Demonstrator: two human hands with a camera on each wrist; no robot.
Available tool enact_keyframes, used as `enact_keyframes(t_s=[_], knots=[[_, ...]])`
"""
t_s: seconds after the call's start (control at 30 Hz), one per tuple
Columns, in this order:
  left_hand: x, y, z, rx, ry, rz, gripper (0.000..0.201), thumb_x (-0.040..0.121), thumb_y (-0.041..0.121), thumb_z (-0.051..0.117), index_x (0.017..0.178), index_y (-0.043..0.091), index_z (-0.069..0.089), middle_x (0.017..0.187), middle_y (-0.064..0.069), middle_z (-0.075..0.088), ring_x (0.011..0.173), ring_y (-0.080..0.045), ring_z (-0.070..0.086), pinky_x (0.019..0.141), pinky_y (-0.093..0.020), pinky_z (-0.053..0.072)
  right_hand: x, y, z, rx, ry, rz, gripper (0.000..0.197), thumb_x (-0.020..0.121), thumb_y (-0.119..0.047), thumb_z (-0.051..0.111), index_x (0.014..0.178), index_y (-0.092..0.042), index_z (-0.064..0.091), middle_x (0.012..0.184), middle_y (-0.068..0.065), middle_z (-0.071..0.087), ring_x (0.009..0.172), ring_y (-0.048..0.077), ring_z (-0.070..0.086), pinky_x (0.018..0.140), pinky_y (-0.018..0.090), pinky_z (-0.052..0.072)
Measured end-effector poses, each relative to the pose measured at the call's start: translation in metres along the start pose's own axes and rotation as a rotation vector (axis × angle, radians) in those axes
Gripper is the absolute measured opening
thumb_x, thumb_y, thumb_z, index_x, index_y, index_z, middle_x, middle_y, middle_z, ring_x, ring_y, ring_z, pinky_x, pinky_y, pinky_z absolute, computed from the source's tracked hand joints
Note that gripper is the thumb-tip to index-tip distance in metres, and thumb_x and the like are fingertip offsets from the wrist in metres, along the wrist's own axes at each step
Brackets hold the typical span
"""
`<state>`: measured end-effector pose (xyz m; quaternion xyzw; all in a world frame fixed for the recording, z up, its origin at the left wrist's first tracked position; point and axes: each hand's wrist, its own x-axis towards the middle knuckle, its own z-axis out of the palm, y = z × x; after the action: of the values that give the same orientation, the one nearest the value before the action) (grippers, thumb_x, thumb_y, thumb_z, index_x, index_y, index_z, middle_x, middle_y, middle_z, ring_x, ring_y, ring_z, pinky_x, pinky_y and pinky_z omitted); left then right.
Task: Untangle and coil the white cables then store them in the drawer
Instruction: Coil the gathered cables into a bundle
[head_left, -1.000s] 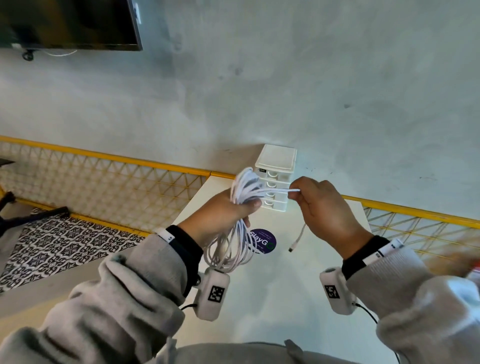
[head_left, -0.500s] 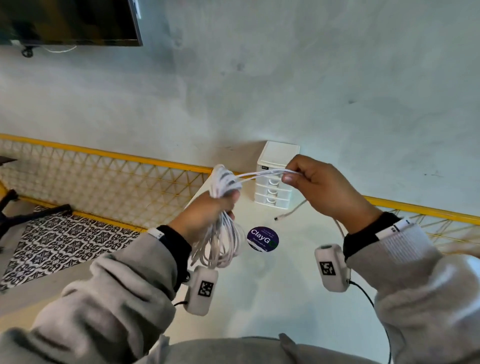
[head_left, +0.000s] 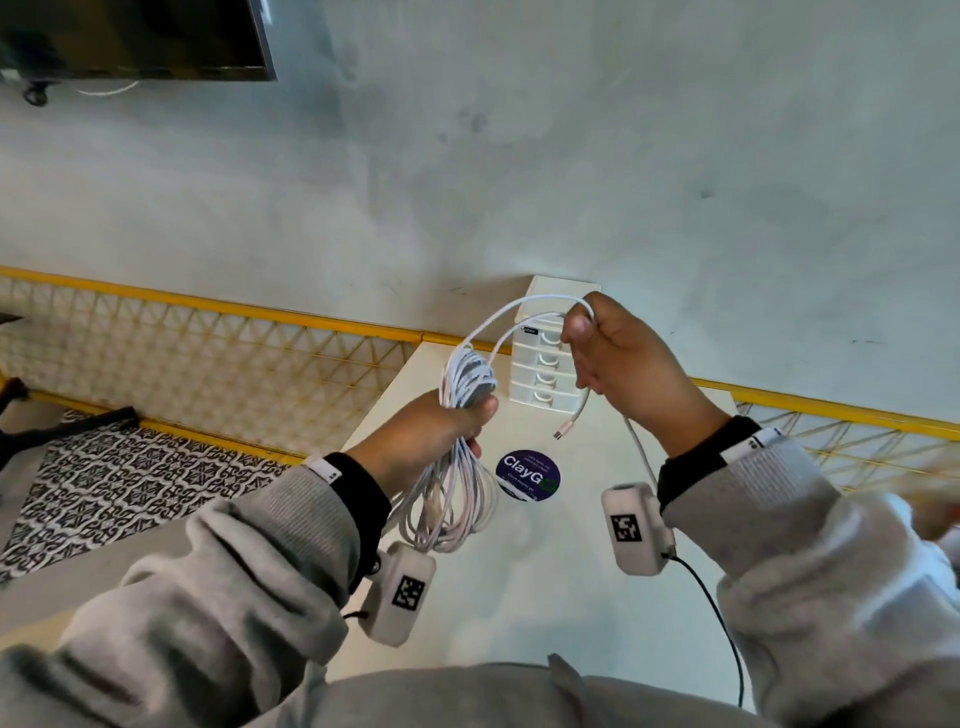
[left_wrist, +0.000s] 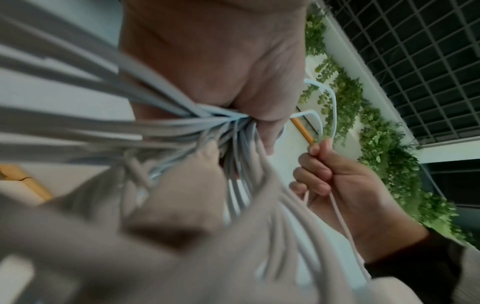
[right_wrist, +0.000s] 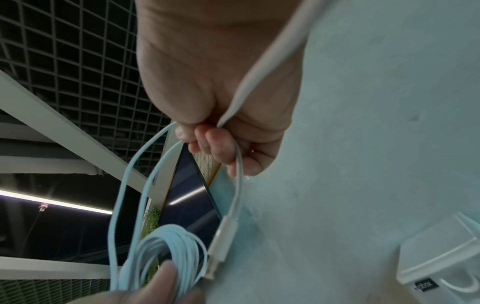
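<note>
Head view — white cables (head_left: 457, 410): a coiled bundle being held in the air above the white table (head_left: 519, 597), its loops hanging down below the fist and bunching above it. Two strands are arching from the top of the bundle across to the other hand; a free end with a connector (head_left: 562, 431) is dangling below that hand, clear of the table.

Left hand (head_left: 421, 441): raised, fingers and thumb wrapping round the middle of the coil, gripping it. Left wrist view is showing the strands fanning out from the closed fist (left_wrist: 207, 92).

Right hand (head_left: 623, 374): raised level with the drawer unit, fingers curling shut and pinching the strands at the top of the fist — another length is running down past the wrist.

Drawer unit (head_left: 540, 364): small, white, four drawers, standing at the table's far edge against the grey wall, all drawers appearing closed.

Round purple sticker (head_left: 527, 475): lying flat on the table between the two hands.
</note>
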<state>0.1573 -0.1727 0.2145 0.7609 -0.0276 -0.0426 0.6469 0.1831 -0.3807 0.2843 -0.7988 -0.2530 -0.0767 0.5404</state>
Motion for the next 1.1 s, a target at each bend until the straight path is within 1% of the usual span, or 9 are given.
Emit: enact_keyframes(t_s=[0.17,0.23,0.27,0.33,0.5,0.63,0.83,0.97,1.1], knots=[[-0.010,0.020,0.023,0.003,-0.130,0.065,0.055,0.069,0.053,0.071,0.101,0.008,0.066,0.063,0.005,0.059,0.061,-0.014,0.057,0.066,-0.029,0.044,0.005,0.000,0.017,0.100,0.005,0.003,0.022,0.094,-0.033,0.041,0.075,-0.023,0.048,0.052,-0.012,0.046,0.049,0.009,0.043,0.055,0.022,0.041],[-0.011,0.029,0.034,-0.040,-0.169,0.127,0.029,0.077,0.037,0.072,0.097,0.017,0.070,0.071,0.011,0.068,0.059,-0.009,0.056,0.061,-0.023,0.046,0.006,-0.005,0.022,0.151,0.032,0.014,0.026,0.099,-0.023,0.041,0.075,-0.021,0.049,0.063,-0.005,0.048,0.054,0.007,0.047,0.057,0.018,0.043],[-0.011,0.033,0.039,-0.052,-0.177,0.141,0.008,0.082,0.028,0.071,0.089,0.023,0.072,0.073,0.011,0.069,0.059,-0.008,0.056,0.060,-0.022,0.047,0.007,-0.008,0.025,0.166,0.053,0.018,0.027,0.100,-0.019,0.040,0.075,-0.021,0.049,0.067,-0.003,0.049,0.058,0.006,0.049,0.058,0.018,0.044],[-0.009,0.038,0.046,-0.065,-0.177,0.162,0.014,0.085,0.017,0.069,0.074,0.025,0.070,0.065,0.009,0.066,0.058,-0.008,0.056,0.060,-0.022,0.047,0.010,-0.015,0.028,0.199,0.105,0.020,0.026,0.099,-0.019,0.042,0.074,-0.020,0.050,0.071,0.000,0.051,0.067,0.011,0.050,0.066,0.025,0.044],[-0.005,0.044,0.056,-0.069,-0.170,0.160,0.011,0.085,0.009,0.067,0.077,0.017,0.066,0.059,0.007,0.063,0.050,-0.008,0.053,0.053,-0.020,0.045,0.015,-0.031,0.033,0.415,0.187,0.039,0.021,0.084,-0.027,0.047,0.066,-0.027,0.056,0.077,0.008,0.055,0.076,0.023,0.052,0.073,0.040,0.044],[-0.002,0.046,0.049,-0.053,-0.240,0.204,0.009,0.083,0.008,0.068,0.077,0.014,0.065,0.062,0.005,0.064,0.049,-0.010,0.051,0.050,-0.020,0.044,0.015,-0.034,0.034,0.660,0.200,0.024,0.009,0.082,-0.024,0.050,0.080,-0.016,0.053,0.082,0.005,0.058,0.077,0.019,0.054,0.073,0.033,0.045],[0.007,0.051,0.029,0.099,-0.293,0.267,0.015,0.069,0.030,0.077,0.072,0.020,0.066,0.065,-0.003,0.062,0.054,-0.015,0.053,0.059,-0.030,0.045,0.015,-0.039,0.031,0.902,0.166,0.009,0.093,0.052,-0.041,0.074,0.136,-0.020,0.041,0.124,0.009,0.052,0.113,0.024,0.049,0.084,0.031,0.042],[0.007,0.045,0.029,0.093,-0.325,0.217,0.014,0.075,0.023,0.075,0.079,0.012,0.067,0.068,0.000,0.064,0.055,-0.012,0.054,0.059,-0.027,0.047,0.024,-0.044,0.025,1.008,0.303,0.031,0.078,0.068,-0.025,0.048,0.144,-0.018,0.035,0.127,0.009,0.052,0.118,0.025,0.048,0.087,0.037,0.037],[0.006,0.027,0.026,0.161,-0.369,0.115,0.013,0.075,0.024,0.075,0.080,0.014,0.068,0.072,0.003,0.067,0.069,-0.013,0.060,0.073,-0.035,0.051,0.031,-0.054,0.009,1.012,0.341,-0.088,0.068,0.067,-0.023,0.050,0.134,-0.020,0.044,0.126,0.008,0.056,0.116,0.023,0.052,0.093,0.040,0.034]])
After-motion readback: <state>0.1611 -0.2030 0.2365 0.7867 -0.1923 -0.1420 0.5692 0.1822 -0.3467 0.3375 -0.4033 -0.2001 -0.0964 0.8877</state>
